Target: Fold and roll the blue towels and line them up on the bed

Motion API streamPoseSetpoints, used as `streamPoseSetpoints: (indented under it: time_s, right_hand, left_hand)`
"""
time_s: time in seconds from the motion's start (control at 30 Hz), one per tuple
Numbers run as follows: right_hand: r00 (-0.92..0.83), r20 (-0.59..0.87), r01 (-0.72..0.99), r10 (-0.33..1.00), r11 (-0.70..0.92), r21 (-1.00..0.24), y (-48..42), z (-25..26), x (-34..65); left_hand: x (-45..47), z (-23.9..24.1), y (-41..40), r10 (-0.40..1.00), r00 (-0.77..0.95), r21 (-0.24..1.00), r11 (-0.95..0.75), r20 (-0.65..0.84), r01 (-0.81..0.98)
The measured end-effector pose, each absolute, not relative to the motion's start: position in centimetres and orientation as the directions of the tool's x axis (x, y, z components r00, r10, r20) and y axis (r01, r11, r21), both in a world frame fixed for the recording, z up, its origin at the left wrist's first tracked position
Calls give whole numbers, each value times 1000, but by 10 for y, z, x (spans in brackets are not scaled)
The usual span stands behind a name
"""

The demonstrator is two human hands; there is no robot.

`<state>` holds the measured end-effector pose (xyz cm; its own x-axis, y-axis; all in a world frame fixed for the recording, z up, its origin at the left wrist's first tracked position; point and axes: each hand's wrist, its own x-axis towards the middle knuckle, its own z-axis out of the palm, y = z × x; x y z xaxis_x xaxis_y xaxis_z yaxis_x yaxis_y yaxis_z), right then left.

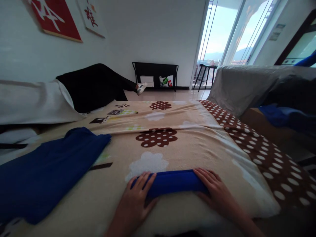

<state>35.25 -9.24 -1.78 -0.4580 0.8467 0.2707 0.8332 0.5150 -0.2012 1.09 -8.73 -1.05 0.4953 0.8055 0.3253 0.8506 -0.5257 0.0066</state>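
Observation:
A bright blue folded cloth [175, 181], made into a narrow flat band, lies across the beige patterned blanket [195, 149] in front of me. My left hand [138, 194] grips its left end, fingers over the top and thumb along the near edge. At the right end, my right hand [216, 189] holds it the same way, with its thumb partly in shadow. What kind of garment or cloth it is cannot be made out. To the left, a larger dark blue cloth [56, 168], seemingly a garment, is spread on the blanket, apart from both hands.
A person's black-trousered leg [96, 85] and shoe [141, 88] extend from the left, beside a pale cover [32, 100]. Plastic-covered furniture [237, 87] stands right. At the back are a black rack [155, 70] and a stool [206, 74] by the window.

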Motion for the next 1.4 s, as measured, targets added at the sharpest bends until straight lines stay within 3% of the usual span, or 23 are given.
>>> streamPoseSetpoints:
  time_s: [0.13, 0.23, 0.33, 0.47, 0.6, 0.73, 0.87, 1.1, 1.27, 1.4]
  right_hand:
    - [-439, 249, 827, 863, 497, -264, -84, -18, 373]
    - [-428, 196, 823, 882, 470, -318, -74, -5, 366]
    - [-390, 170, 874, 905, 422, -242, -67, 10, 347]
    - [-341, 251, 925, 906, 371, -84, -64, 19, 304]
    - [-519, 242, 815, 820, 560, -149, -62, 10, 270]
    - [-556, 222, 788, 801, 593, -164, -60, -2, 290]
    - [-515, 187, 828, 837, 542, -147, -58, -15, 345]
    - [-446, 182, 850, 876, 478, -220, -53, -32, 377]
    - [-476, 198, 825, 857, 513, -237, -44, -31, 379]
    - [-535, 253, 785, 806, 585, -206, -37, -32, 385]
  left_hand:
    - [-27, -16, -77, 794, 525, -6, -550, 307, 835]
    - [-21, -3, -71, 768, 580, -83, -582, 271, 809]
    - [11, 16, -71, 773, 581, -130, -568, 254, 813]
    - [69, 27, -69, 786, 581, -62, -583, 209, 810]
    - [89, 20, -58, 815, 548, -7, -557, 189, 831]
    - [56, 14, -52, 809, 563, 59, -578, 168, 814]
    - [10, 7, -58, 788, 583, 36, -600, 200, 799]
    - [-11, -16, -43, 773, 578, -33, -591, 261, 806]
    - [-27, -29, -30, 747, 567, -58, -587, 347, 808]
    - [-45, -37, -34, 773, 507, -1, -548, 383, 836]
